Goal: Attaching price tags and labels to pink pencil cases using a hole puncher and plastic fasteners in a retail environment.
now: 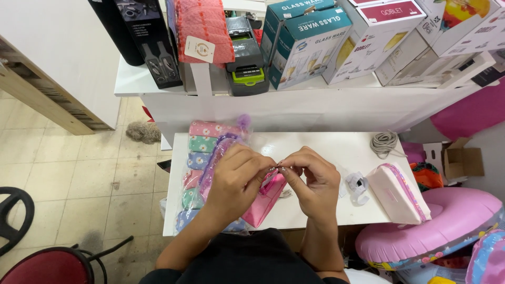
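Note:
Both my hands meet over the middle of a small white table (315, 144). My left hand (239, 176) and my right hand (313, 181) pinch the top edge of a bright pink pouch (265, 202), at what looks like its zipper end. The pouch hangs tilted below my fingers, its lower part resting near the table's front edge. Left of my hands lies a clear plastic bag (202, 163) with several flowered pouches in pink, green and blue.
A pale pink pouch (397, 192) lies at the table's right end, next to crumpled clear wrapping (357, 186) and a coiled grey cord (384, 142). Behind stands a white shelf (137, 79) with boxed glassware. Inflatable pink rings (452, 221) sit at the right, a chair (47, 263) at the lower left.

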